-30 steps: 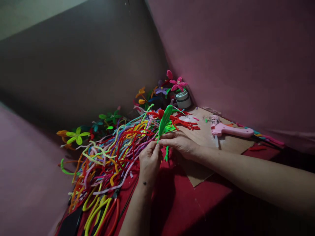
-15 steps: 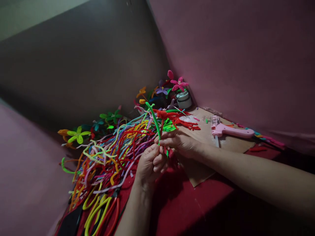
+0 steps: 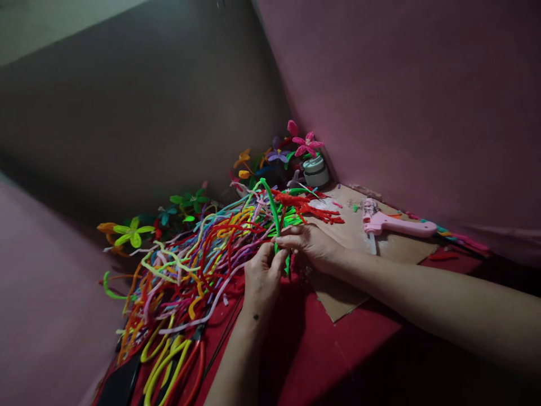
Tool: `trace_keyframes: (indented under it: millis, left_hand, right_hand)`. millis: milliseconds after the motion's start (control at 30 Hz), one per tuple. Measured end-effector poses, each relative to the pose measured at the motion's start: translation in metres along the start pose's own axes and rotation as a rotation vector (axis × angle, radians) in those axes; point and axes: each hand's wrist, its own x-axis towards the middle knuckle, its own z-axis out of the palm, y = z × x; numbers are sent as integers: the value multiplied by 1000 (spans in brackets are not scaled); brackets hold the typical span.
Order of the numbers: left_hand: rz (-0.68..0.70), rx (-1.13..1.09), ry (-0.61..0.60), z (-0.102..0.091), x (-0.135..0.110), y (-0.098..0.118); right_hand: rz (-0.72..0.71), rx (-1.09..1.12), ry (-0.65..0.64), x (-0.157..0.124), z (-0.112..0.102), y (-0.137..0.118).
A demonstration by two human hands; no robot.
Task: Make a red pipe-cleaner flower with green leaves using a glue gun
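Observation:
A green pipe cleaner stands up from between my two hands, its top bent over. My left hand pinches it from below, thumb and fingers together. From the right, my right hand closes thumb and fingertips on it at nearly the same spot. More green hangs just below my fingers. A red fuzzy flower-like piece shows right behind the green pipe cleaner; whether it is joined to it I cannot tell.
Loose coloured pipe cleaners pile up on the left. Yellow-handled scissors and red-handled pliers lie in front. A pink glue gun rests on cardboard. Finished flowers and a white jar stand behind.
My left hand has turned and shifted slightly right, its back now showing more. The green pipe cleaner's upper end has moved a little right and now bends over.

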Motion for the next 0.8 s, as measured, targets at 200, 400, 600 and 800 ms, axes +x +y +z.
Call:
trace_keyframes:
  millis: [200,400,600,800]
  left_hand:
    - [134,459,129,3,-3,3]
    - [96,329,104,4,-4,2]
    - [-161,-225,-41,-1,-1,8]
    - [-236,-530,-163,-10,3,10]
  right_hand:
    - [0,-8,58,-1,1,2]
    - [-67,-48,63,-1,1,2]
    - [14,-49,-9,-2,-1,4]
    - [19,-36,-275,-7,-2,0]
